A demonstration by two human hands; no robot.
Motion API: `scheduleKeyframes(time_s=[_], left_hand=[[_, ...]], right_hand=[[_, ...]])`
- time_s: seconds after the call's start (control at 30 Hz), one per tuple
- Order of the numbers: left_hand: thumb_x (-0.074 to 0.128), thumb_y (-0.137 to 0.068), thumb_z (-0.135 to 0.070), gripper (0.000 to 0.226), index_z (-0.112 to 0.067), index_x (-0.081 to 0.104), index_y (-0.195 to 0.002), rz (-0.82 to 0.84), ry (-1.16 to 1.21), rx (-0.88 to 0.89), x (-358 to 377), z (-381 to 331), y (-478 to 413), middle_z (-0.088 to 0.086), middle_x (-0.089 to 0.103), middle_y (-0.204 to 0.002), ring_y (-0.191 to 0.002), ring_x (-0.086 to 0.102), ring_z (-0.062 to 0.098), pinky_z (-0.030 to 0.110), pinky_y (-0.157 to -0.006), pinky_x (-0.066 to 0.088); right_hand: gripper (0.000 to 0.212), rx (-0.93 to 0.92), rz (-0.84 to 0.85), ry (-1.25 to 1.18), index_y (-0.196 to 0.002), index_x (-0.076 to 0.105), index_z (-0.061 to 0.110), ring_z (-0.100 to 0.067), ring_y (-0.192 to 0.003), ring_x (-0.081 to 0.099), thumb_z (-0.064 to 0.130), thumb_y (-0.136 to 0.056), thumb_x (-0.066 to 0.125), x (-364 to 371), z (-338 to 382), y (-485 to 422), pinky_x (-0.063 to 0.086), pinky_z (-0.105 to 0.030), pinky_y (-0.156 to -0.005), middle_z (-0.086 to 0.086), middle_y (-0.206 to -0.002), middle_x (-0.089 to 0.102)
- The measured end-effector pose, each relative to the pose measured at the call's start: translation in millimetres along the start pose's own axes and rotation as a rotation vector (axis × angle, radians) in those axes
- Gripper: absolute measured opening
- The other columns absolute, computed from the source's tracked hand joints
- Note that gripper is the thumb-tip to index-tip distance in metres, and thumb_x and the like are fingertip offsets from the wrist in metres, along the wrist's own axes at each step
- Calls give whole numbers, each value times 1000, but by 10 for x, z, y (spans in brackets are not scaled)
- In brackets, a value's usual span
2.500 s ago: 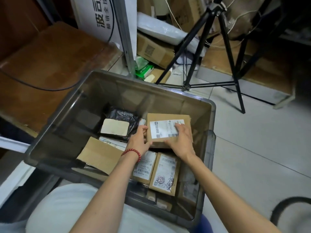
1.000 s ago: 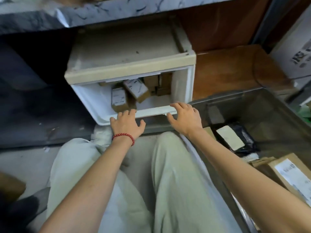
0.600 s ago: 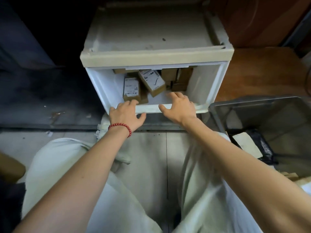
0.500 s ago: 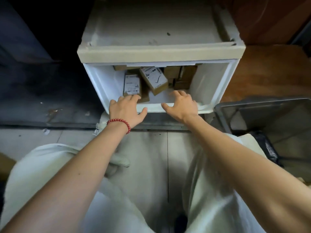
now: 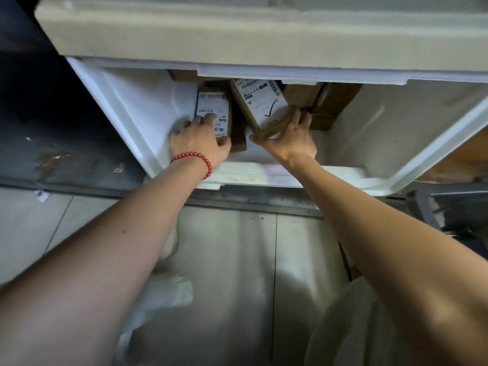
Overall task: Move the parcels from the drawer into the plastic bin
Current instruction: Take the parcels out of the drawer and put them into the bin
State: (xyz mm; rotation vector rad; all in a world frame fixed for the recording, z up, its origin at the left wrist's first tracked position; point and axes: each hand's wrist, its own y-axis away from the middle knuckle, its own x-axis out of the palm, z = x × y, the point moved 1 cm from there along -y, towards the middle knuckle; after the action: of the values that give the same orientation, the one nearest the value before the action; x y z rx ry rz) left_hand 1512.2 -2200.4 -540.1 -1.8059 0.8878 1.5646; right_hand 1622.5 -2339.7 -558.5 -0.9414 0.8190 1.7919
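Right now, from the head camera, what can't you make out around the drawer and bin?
All in the head view:
- Back of the drawer: the cabinet frame overhangs it, so the count of brown boxes is unknown.
- Bin: cut off by the right edge; contents unseen.
- Left parcel: label partly covered by the left hand.
- Ticked parcel: print too small to read.

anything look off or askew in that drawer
The check-marked parcel, gripped by the right hand, sits skewed, slanting across the drawer; the left-side parcel held by the left hand lies straighter. No spill or damage shows.
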Motion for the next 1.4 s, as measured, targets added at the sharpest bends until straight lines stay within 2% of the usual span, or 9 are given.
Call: scheduleKeyframes(time_s=[0.27, 0.43, 0.67, 0.83, 0.93, 1.03, 1.23, 1.33, 1.4], left_hand=[[47, -91, -49, 59, -24, 32, -143, 23, 46, -24, 102, -30, -214, 7, 46, -141, -129, 42, 30, 40, -98, 40], [45, -92, -51, 64, -27, 23, -147, 60, 93, -49, 97, -57, -51, 10, 44, -142, -129, 41, 32, 43, -96, 41], [36, -96, -51, 59, -31, 20, -149, 27, 374, -172, -162, -252, 447, 9, 39, -147, -130, 41, 31, 46, -97, 42], [33, -99, -46, 52, -30, 24, -148, 48, 385, -83, -522, -115, 924, 3, 37, -149, -130, 42, 28, 44, -98, 42], [42, -99, -33, 42, -24, 37, -140, 41, 407, 40, -750, -55, 1222, 5, 48, -137, -118, 50, 27, 34, -86, 42], [54, -93, -17, 50, -23, 37, -139, 48, 465, 134, -897, -41, 1506, 4, 51, -133, -117, 52, 23, 33, -89, 42], [65, -87, -27, 47, -27, 47, -131, 120, 575, 43, -1037, 71, 1910, -4, 60, -127, -112, 59, 18, 30, -97, 44], [71, -82, -35, 56, -24, 46, -132, 126, 592, 62, -1029, 52, 2039, -5, 60, -127, -113, 56, 15, 28, -94, 43], [76, -77, -38, 66, -21, 44, -133, 119, 640, 33, -1030, 47, 2050, -4, 59, -127, -110, 53, 11, 23, -88, 39]], right_hand=[[115, -7, -111, -104, -148, 19, 5, -25, -134, 40, 58, -66, 79, 179, 108, -201, 47, -37, -95, -10, -151, 27], [121, 5, -50, -129, -152, 12, 4, -25, -145, 26, 61, -67, 76, -5, 96, -85, 37, -34, -108, -15, -158, 18], [116, -35, 18, -288, -147, 25, 4, -29, -133, 42, 50, -60, 86, -359, 60, 678, 41, -35, -103, -15, -148, 35], [93, -139, 38, -367, -138, 38, 12, -19, -119, 46, 30, -60, 85, -615, -190, 1281, 34, -16, -86, -5, -129, 45], [93, -216, 78, -394, -141, 35, 16, -13, -120, 37, 24, -63, 84, -763, -282, 1590, 28, -10, -84, -4, -129, 42], [96, -276, 129, -424, -145, 31, 22, -13, -121, 34, 23, -66, 85, -881, -341, 1853, 26, -9, -83, -2, -125, 41], [98, -279, 88, -568, -149, 29, 12, -8, -121, 42, 12, -67, 84, -1015, -409, 2215, 26, 11, -76, -2, -144, 43], [89, -301, 85, -649, -140, 38, 18, -20, -127, 47, 6, -66, 85, -1024, -401, 2263, 41, -13, -100, -5, -141, 42], [96, -271, 169, -733, -143, 32, 17, -18, -121, 54, 4, -65, 87, -1014, -397, 2267, 48, -30, -101, -6, -140, 43]])
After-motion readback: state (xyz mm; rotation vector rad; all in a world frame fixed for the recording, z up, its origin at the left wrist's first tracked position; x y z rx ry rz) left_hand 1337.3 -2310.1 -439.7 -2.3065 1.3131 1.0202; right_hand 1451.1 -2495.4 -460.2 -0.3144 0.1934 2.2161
